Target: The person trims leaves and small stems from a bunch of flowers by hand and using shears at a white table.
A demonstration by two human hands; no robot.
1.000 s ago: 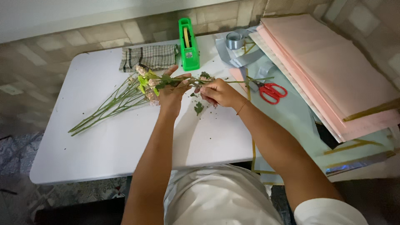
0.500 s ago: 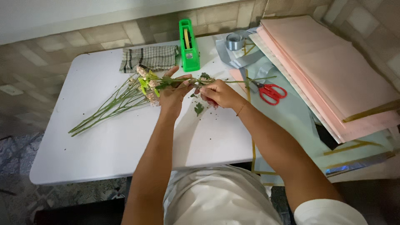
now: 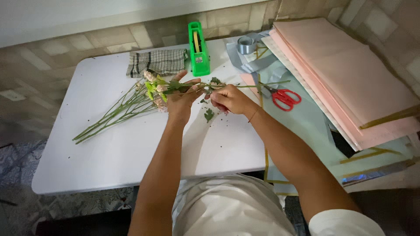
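My left hand [image 3: 180,99] grips a green flower stem [image 3: 258,85] just behind its pale pink bloom, holding it level over the white table [image 3: 105,161]. My right hand [image 3: 229,98] pinches the same stem a little to the right, fingers closed on its leaves. The stem's bare end points right, toward the red scissors [image 3: 285,98]. A bunch of other long-stemmed flowers [image 3: 114,112] lies on the table under and left of my left hand. Torn leaf bits [image 3: 209,115] lie below my hands.
A green tape dispenser [image 3: 198,43] and a folded checked cloth [image 3: 158,62] sit at the table's far edge. A grey ribbon roll [image 3: 246,44] lies further right. A stack of pink wrapping sheets [image 3: 350,78] covers the right side, over pale blue paper [image 3: 306,126].
Both hands stay on the stem in nearly the same spot. My right fingers have shifted slightly along the leaves.
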